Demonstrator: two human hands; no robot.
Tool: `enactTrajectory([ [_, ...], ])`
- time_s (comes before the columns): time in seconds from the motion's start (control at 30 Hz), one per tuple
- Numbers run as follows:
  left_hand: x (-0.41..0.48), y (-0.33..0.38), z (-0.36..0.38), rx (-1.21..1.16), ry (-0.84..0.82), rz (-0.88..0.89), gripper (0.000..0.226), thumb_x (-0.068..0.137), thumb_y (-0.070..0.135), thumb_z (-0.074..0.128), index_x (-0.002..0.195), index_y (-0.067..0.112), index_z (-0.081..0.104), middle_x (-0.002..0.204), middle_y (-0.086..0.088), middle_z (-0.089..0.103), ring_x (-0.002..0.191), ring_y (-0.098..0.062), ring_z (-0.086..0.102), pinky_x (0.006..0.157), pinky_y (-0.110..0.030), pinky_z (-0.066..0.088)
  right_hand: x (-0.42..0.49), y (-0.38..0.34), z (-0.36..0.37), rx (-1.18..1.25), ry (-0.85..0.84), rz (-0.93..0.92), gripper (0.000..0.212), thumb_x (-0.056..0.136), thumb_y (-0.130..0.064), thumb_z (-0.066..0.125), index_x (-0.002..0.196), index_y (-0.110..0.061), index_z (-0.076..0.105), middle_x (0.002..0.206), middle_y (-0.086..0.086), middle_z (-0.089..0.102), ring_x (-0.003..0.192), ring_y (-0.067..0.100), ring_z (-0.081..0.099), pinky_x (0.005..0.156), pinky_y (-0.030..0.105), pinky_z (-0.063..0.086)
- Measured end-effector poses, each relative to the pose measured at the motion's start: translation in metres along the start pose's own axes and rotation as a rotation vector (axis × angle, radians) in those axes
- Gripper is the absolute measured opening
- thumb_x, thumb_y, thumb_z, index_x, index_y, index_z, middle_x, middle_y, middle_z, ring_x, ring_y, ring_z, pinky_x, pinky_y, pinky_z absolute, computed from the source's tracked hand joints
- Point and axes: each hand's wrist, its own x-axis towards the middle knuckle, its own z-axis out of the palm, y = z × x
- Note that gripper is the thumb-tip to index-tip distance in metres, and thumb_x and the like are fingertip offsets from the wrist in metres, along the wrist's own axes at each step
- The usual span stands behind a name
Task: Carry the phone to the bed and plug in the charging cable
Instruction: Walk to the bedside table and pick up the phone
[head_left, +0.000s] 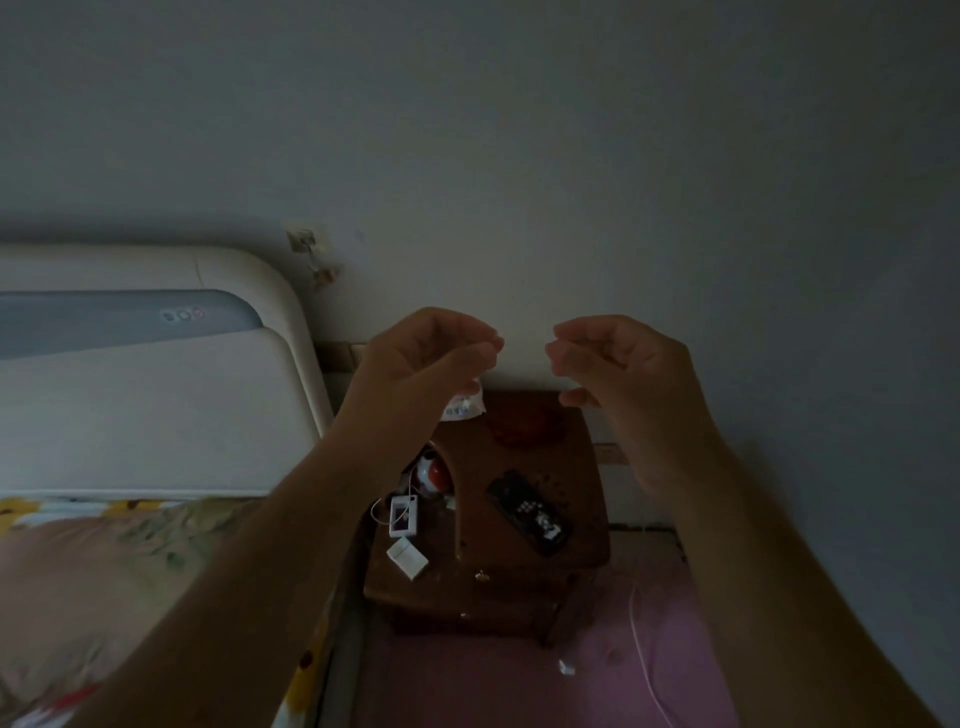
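Fingers on both hands are loosely curled and holding nothing: left hand (426, 358) and right hand (618, 364) hang up in front of the wall, fingertips facing each other across a small gap. From where I'm watching, the phone (527, 512) is well below both, dark slab lying flat on the wooden bedside surface (550, 452), toward its front right. Long axis runs diagonal, far-left to near-right. It sits lower and slightly between the two wrists, but the right hand reads as nearer to me; I judge a straight drop with that hand, grip across the short sides. Bed (130, 545) is to the left, so the carry goes leftward past the left forearm. White cable (644, 639) trails over the pink floor on the right; can't see its plug end. Another thin white lead (410, 488) shows at the surface's left edge near a small white box (402, 514), a second white box (408, 558) and a red-white ball (434, 470); can't tell which is the charger. Room is dim, detail is poor. Nothing grasped yet, task looks unstarted.
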Motion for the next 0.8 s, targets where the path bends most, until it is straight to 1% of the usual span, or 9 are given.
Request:
enactTrajectory([
  [0.13, 0.011, -0.025, 0.002, -0.010, -0.003, -0.043, 0.019, 0.094, 0.002, 0.067, 0.090, 0.019, 0.074, 0.100, -0.003, 0.081, 0.097, -0.019, 0.074, 0.081, -0.027, 0.061, 0.006, 0.026, -0.002, 0.002, 0.002, 0.055, 0.011, 0.083, -0.029, 0.076, 0.094, -0.030, 0.078, 0.090, -0.005, 0.078, 0.085, 0.012, 0.075, 0.067, 0.028, 0.062],
  [0.2, 0.015, -0.037, 0.000, -0.019, -0.002, -0.073, 0.016, 0.091, 0.010, 0.070, 0.088, 0.025, 0.075, 0.100, -0.001, 0.081, 0.099, -0.019, 0.074, 0.082, -0.028, 0.062, 0.008, 0.039, -0.002, -0.002, 0.000, 0.081, 0.011, 0.084, -0.029, 0.076, 0.094, -0.031, 0.078, 0.089, -0.006, 0.078, 0.085, 0.011, 0.075, 0.066, 0.027, 0.061],
  [0.27, 0.020, -0.052, -0.003, -0.022, 0.004, -0.106, 0.013, 0.088, 0.015, 0.070, 0.088, 0.027, 0.076, 0.101, -0.004, 0.081, 0.099, -0.020, 0.074, 0.081, -0.028, 0.061, 0.011, 0.052, 0.001, -0.007, -0.004, 0.117, 0.011, 0.082, -0.031, 0.075, 0.093, -0.034, 0.078, 0.089, -0.006, 0.078, 0.086, 0.011, 0.075, 0.066, 0.026, 0.060],
  [0.33, 0.025, -0.068, -0.006, -0.024, 0.005, -0.140, 0.012, 0.093, 0.009, 0.070, 0.093, 0.020, 0.074, 0.104, -0.010, 0.079, 0.099, -0.023, 0.074, 0.081, -0.030, 0.061, 0.015, 0.064, 0.005, -0.012, -0.003, 0.150, 0.012, 0.079, -0.036, 0.076, 0.090, -0.037, 0.078, 0.089, -0.007, 0.078, 0.086, 0.010, 0.075, 0.065, 0.025, 0.059],
  [0.4, 0.030, -0.085, -0.010, -0.030, 0.003, -0.182, 0.014, 0.095, 0.004, 0.067, 0.094, 0.016, 0.073, 0.101, -0.006, 0.080, 0.099, -0.023, 0.073, 0.082, -0.033, 0.060, 0.019, 0.076, 0.010, -0.016, 0.012, 0.186, 0.013, 0.076, -0.039, 0.077, 0.089, -0.038, 0.078, 0.089, -0.006, 0.078, 0.085, 0.009, 0.075, 0.063, 0.025, 0.059],
  [0.47, 0.036, -0.099, -0.016, -0.037, -0.006, -0.218, 0.017, 0.095, 0.003, 0.066, 0.091, 0.018, 0.073, 0.096, 0.002, 0.081, 0.098, -0.020, 0.074, 0.082, -0.031, 0.060, 0.025, 0.088, 0.014, -0.030, 0.032, 0.218, 0.011, 0.078, -0.035, 0.077, 0.088, -0.038, 0.078, 0.088, -0.006, 0.078, 0.084, 0.008, 0.074, 0.063, 0.025, 0.058],
  [0.63, 0.052, -0.134, -0.032, -0.057, -0.034, -0.317, 0.019, 0.096, 0.006, 0.066, 0.089, 0.022, 0.074, 0.096, 0.007, 0.080, 0.100, -0.016, 0.073, 0.084, -0.029, 0.061, 0.042, 0.116, 0.028, -0.070, 0.081, 0.308, 0.009, 0.081, -0.029, 0.078, 0.087, -0.036, 0.079, 0.089, -0.004, 0.076, 0.083, 0.006, 0.073, 0.063, 0.023, 0.057],
  [0.73, 0.063, -0.155, -0.037, -0.056, -0.046, -0.366, 0.017, 0.096, 0.006, 0.066, 0.090, 0.020, 0.073, 0.100, 0.002, 0.078, 0.100, -0.018, 0.072, 0.084, -0.030, 0.060, 0.046, 0.133, 0.034, -0.089, 0.101, 0.352, 0.009, 0.080, -0.030, 0.078, 0.086, -0.037, 0.079, 0.086, -0.007, 0.075, 0.084, 0.006, 0.073, 0.063, 0.022, 0.057],
  [0.8, 0.068, -0.168, -0.036, -0.049, -0.047, -0.407, 0.016, 0.096, 0.006, 0.065, 0.091, 0.019, 0.072, 0.104, -0.002, 0.077, 0.099, -0.019, 0.071, 0.085, -0.032, 0.060, 0.047, 0.145, 0.035, -0.109, 0.113, 0.387, 0.008, 0.080, -0.031, 0.078, 0.087, -0.036, 0.079, 0.089, -0.004, 0.075, 0.085, 0.006, 0.072, 0.063, 0.022, 0.057],
])
